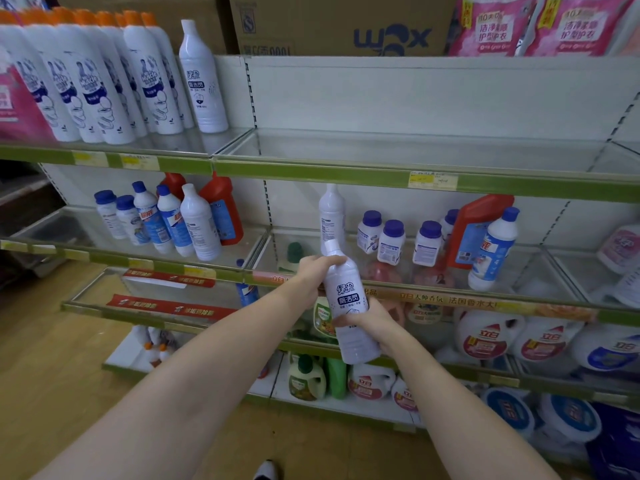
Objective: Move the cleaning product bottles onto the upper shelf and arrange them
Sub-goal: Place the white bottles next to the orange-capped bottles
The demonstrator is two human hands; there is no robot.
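**Bottle in both hands, still below the upper shelf**

Forearms fill the near foreground, both reaching out and converging on one white bottle (349, 306) held in front of the shelving. Everything else is best placed from the upper shelf (398, 150), the glass-fronted tier with the green edge strip. Most of that tier, to the right of its divider, lies bare. At its left end stands a row of orange-capped bottles (104, 81), and just beside them a lone white bottle (202, 77) of the same make as the one being carried. One tier down, two more of that kind wait: one among the blue-capped bottles (199, 223) at left, one upright at the back (331, 213) nearer the middle.

The held bottle hangs well below the upper shelf, in front of the tier beneath, tilted with its cap leaning left and away. So the step in hand looks like the carry, after pickup and before placing. The next move, I'd judge, calls for a lift up and left, then setting it upright beside its twin, label outward.

As to pose: the left hand (311, 271) wraps the shoulder of the bottle just under the cap, knuckles up. The right hand (367, 322) clasps the lower body, thumb across the label's bottom edge.
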